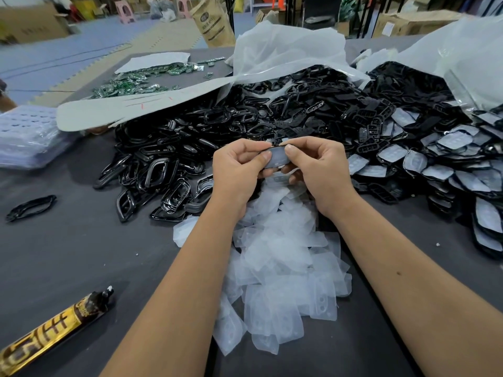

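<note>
Fingertips of the left hand (239, 170) and right hand (318, 170) pinch a black-framed pad (277, 159) above the heap of clear pads (280, 257), where uneven thumb pressure could seat it crooked or let it slip.

The film pieces (277, 268) are lying on the counter (81, 254) before the frame pile (190, 137); a tube (54, 330) is lying left of them.

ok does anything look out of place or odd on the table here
One black frame lies alone at the left of the table, apart from the black pile. A gold-and-black tube lies loose at the front left. Nothing else stands out: the left hand and right hand pinch one piece.
</note>
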Demonstrator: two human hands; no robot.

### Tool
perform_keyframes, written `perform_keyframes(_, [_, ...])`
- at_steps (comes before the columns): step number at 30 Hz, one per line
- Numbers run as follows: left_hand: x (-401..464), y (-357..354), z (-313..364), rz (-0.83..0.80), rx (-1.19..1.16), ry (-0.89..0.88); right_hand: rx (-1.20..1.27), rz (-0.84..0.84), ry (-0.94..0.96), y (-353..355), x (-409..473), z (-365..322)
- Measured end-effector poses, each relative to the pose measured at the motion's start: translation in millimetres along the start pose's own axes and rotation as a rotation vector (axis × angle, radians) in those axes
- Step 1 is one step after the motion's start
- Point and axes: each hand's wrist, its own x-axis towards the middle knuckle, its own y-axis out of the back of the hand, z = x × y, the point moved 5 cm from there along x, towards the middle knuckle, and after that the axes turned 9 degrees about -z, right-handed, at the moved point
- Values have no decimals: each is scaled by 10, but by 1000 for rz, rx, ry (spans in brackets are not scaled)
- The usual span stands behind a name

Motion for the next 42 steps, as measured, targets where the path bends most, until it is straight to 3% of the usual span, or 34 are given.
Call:
perform_keyframes(25, [28, 16, -28, 41, 129, 20, -382, 67, 42, 4, 4, 9])
perform_keyframes(34, [48, 4, -49, 5, 112, 52, -298, 87, -31, 27, 9, 56])
perform_keyframes(42, [52, 34, -61, 80, 13, 89, -560, 77, 228, -73, -62, -169])
